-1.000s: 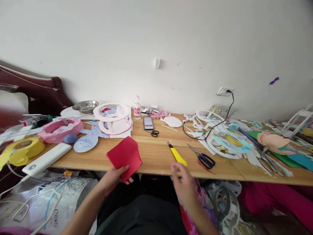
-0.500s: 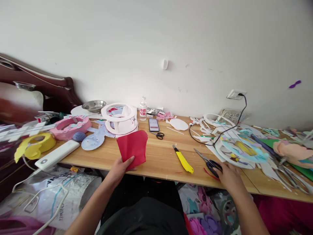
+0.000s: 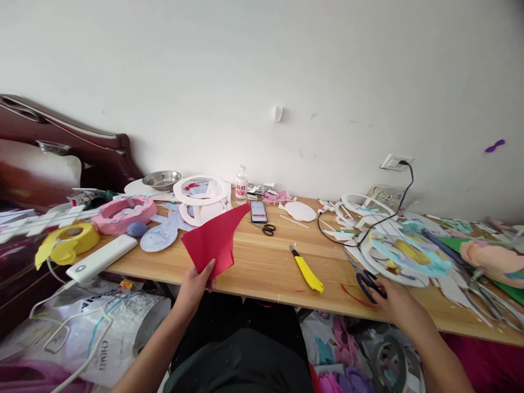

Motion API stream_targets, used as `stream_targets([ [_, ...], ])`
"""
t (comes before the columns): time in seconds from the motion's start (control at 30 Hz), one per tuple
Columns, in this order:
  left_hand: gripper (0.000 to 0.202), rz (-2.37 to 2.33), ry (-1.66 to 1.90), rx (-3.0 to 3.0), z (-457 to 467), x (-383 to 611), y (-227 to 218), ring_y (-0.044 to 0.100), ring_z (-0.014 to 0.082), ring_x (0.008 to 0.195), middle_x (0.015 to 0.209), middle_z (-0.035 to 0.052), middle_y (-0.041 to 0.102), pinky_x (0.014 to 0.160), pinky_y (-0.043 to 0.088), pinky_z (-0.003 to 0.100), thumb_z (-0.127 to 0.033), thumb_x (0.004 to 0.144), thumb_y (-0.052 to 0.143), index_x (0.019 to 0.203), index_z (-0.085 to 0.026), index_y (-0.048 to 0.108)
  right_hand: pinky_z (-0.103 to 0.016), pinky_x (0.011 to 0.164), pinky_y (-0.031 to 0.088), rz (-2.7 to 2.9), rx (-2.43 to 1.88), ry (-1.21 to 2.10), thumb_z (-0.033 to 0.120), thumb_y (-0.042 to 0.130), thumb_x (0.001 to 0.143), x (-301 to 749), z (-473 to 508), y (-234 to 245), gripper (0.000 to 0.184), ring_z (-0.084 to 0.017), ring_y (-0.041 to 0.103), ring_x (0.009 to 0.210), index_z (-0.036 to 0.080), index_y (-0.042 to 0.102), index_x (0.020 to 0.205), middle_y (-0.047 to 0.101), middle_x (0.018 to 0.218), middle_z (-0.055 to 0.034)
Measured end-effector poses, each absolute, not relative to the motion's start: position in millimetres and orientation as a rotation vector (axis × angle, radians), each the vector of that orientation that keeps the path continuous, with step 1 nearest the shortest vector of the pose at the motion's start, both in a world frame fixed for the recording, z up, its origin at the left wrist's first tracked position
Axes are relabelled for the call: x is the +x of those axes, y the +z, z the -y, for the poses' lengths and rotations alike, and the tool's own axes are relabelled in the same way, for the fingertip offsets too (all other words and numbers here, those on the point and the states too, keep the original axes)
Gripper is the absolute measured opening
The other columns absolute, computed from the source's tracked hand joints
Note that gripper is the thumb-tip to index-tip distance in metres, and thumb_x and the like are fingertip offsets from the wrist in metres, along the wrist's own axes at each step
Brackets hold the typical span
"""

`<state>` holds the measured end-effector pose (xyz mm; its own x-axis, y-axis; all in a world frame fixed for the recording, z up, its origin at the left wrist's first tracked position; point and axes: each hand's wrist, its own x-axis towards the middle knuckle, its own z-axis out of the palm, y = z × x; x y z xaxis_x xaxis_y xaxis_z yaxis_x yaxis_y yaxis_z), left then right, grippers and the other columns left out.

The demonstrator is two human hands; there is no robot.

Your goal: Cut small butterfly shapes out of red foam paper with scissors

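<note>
Between the thumb and fingers of my left hand (image 3: 196, 286) is a red paper sheet (image 3: 213, 240), held up over the table's front edge. The sheet is bent, with a long curved point reaching to the upper right. At the right, my right hand (image 3: 395, 300) has its fingers at the dark handles of a pair of scissors (image 3: 368, 283), whose blades point away to the upper left. A thin red strip (image 3: 355, 295) lies beside the scissors. Further left on the wood rests a yellow utility knife (image 3: 307, 270).
Small black scissors (image 3: 268, 230) and a phone (image 3: 258, 212) lie mid-table, near a clear bottle (image 3: 241, 188). White ring frames (image 3: 202, 191) stand at left. A black cord (image 3: 385, 218) runs from the wall socket among cut pieces at right. A white power bank-like bar (image 3: 102, 257) lies at left.
The red sheet has turned in my left hand, and its upper right corner now shows as a long point. My right hand and the scissors have shifted to the right.
</note>
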<state>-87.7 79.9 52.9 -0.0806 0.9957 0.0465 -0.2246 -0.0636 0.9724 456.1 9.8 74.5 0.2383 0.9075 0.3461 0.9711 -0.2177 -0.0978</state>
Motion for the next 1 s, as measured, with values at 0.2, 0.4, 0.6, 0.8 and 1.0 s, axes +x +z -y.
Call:
stream_targets([
  [0.2,0.045,-1.162,1.460,1.095,-81.3,-85.6,39.4,0.031,0.0068,0.035,0.038,-0.0077,0.039,0.039,0.020,0.020,-0.058,0.079,0.066,0.067,-0.016,0.058,-0.038,0.078,0.049,1.873,-2.418,-0.189,0.031,0.054,0.085,435.2,-34.2,85.0,0.018,-0.031,0.068,0.089,0.020,0.068,0.089,0.072,0.095,-0.0144],
  [0.4,0.046,-1.160,1.500,1.035,-79.1,-90.2,34.4,0.034,0.0073,0.038,0.040,-0.0068,0.041,0.041,0.022,0.021,-0.057,0.071,0.074,0.063,-0.015,0.057,-0.042,0.092,0.044,1.962,-2.142,-0.449,0.026,0.047,0.094,310.7,-82.9,116.7,0.031,-0.034,0.057,0.111,0.010,0.064,0.113,0.062,0.114,-0.0226],
  [0.6,0.044,-1.093,1.532,0.845,-67.4,-92.0,51.8,0.058,0.0150,0.050,0.055,0.0010,0.063,0.045,0.043,0.023,-0.044,0.060,0.087,0.077,-0.012,0.063,-0.029,0.094,0.040,2.193,-1.889,-0.114,0.017,0.044,0.098,198.3,-186.3,135.2,0.026,-0.021,0.055,0.112,0.011,0.064,0.113,0.062,0.118,-0.0155],
  [0.8,0.052,-1.011,1.580,0.668,-62.8,-105.9,52.0,0.075,0.0239,0.077,0.092,0.0062,0.075,0.060,0.060,0.027,-0.032,0.060,0.090,0.102,-0.013,0.065,-0.036,0.090,0.045,2.225,-1.953,0.035,0.018,0.061,0.089,187.9,-217.8,134.7,0.014,-0.024,0.056,0.110,0.011,0.067,0.100,0.062,0.117,-0.0133],
  [1.0,0.045,-1.003,1.678,0.558,-68.8,-108.2,44.0,0.071,0.0187,0.061,0.076,0.0022,0.072,0.059,0.061,0.028,-0.033,0.061,0.089,0.092,-0.013,0.064,-0.030,0.078,0.045,2.263,-1.895,0.198,0.021,0.061,0.088,185.9,-159.3,137.8,0.011,-0.024,0.066,0.093,0.013,0.066,0.094,0.068,0.103,-0.0143],
])
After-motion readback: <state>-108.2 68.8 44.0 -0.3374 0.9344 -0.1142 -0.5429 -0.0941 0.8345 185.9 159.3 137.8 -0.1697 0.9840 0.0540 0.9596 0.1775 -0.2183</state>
